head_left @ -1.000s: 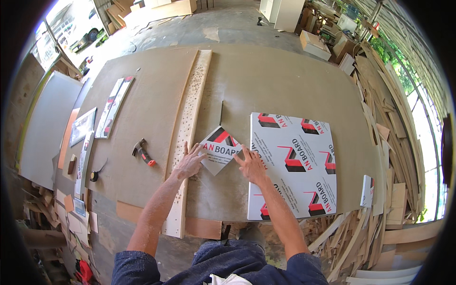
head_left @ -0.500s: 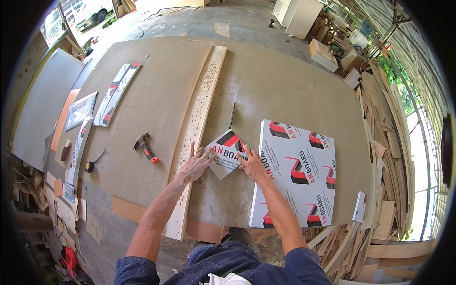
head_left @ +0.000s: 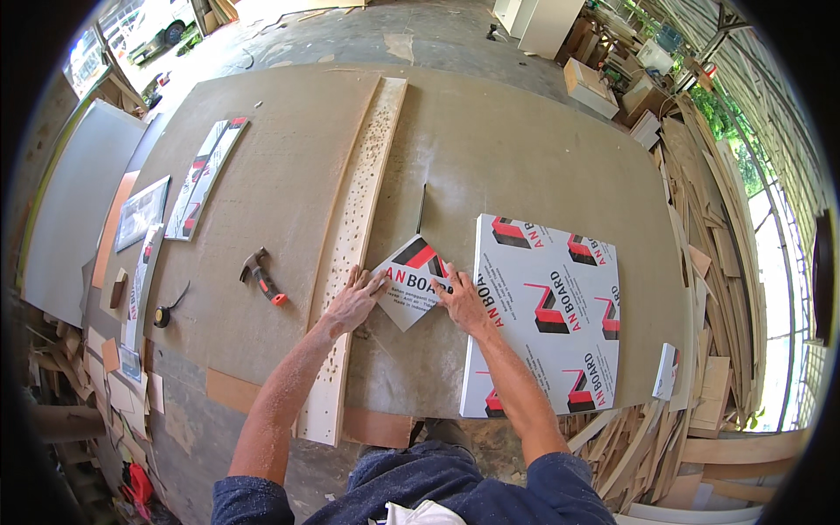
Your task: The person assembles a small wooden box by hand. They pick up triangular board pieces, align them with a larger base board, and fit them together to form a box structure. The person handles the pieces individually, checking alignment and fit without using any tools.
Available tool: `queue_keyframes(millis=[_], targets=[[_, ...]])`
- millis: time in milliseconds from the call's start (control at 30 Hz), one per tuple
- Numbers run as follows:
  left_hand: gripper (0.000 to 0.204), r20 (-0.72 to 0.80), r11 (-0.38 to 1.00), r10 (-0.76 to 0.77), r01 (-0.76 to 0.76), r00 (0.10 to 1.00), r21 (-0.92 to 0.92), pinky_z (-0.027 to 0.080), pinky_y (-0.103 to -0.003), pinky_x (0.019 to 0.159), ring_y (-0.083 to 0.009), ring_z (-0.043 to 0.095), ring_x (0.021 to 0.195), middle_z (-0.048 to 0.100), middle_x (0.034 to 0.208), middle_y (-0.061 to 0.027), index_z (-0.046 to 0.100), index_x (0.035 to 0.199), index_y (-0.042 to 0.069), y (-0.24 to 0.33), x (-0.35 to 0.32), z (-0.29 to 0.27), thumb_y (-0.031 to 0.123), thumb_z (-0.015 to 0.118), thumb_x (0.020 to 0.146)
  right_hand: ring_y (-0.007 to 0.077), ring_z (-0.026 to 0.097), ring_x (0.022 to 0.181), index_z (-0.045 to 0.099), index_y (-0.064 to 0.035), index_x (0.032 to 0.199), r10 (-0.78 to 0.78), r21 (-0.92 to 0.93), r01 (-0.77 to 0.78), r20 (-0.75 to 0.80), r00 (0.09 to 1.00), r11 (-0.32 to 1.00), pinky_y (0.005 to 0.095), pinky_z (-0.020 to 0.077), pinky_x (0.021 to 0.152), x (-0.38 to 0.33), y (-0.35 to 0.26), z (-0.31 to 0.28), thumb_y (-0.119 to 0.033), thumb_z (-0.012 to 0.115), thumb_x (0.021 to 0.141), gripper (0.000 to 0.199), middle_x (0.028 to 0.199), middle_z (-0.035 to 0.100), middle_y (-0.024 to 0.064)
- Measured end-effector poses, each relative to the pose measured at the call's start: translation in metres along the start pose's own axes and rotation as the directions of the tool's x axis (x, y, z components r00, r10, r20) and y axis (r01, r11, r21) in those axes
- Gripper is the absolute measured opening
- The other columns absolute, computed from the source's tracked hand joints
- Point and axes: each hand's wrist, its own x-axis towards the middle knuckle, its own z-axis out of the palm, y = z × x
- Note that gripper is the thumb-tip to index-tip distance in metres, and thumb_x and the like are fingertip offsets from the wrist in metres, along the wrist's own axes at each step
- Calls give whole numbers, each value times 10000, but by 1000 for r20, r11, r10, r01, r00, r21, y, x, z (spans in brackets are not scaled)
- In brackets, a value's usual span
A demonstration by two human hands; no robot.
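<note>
So on the far left of the big brown surface (head_left: 525, 149) there's a long white strip with red and black print (head_left: 199, 188), then a small black-and-yellow tape measure (head_left: 162, 317), then a claw hammer with a black-and-red grip (head_left: 263, 278). Next comes a long pale plank peppered with dark spots (head_left: 360, 210). The left hand (head_left: 350, 304) is over its edge, fingers a bit spread, tips on the left corner of a small white printed square board (head_left: 409, 284) lying diamond-wise. A thin black rod (head_left: 422, 208) sits just beyond it. The right hand (head_left: 464, 302) touches the square's right side, fingers slightly apart; can't tell if either hand is actually pinching. Right of that, a large white printed rectangular board (head_left: 551, 315) lies flat.
</note>
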Motion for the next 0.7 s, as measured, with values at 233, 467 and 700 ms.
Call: queue_keyframes(millis=[233, 467, 700], targets=[[719, 8, 999, -1, 1, 1000, -37, 112, -583, 1296, -369, 330, 1505, 279, 1672, -115, 361, 1588, 117, -1, 2, 0, 6, 530, 898, 391, 483, 1302, 664, -162, 1385, -21, 10, 22, -33, 999, 1000, 437, 429, 1137, 0, 0, 0, -224, 770, 866, 533, 1552, 391, 319], [739, -26, 1000, -2, 1, 1000, -17, 121, -586, 1293, -375, 342, 1490, 279, 1670, -108, 365, 1585, 108, -4, 2, 6, -13, 542, 878, 399, 475, 1312, 655, -161, 1395, -9, 10, 9, -18, 1000, 1000, 436, 419, 1146, 2, -1, -3, -217, 772, 867, 545, 1553, 389, 324], [639, 63, 1000, -13, 13, 998, 2, 101, -577, 1293, -415, 346, 1490, 267, 1676, -141, 342, 1601, 115, -2, 7, -8, 62, 463, 976, 403, 467, 1325, 649, -152, 1401, 7, 20, -7, 3, 1000, 1000, 444, 416, 1148, 6, 0, -6, -208, 767, 873, 544, 1556, 386, 320]])
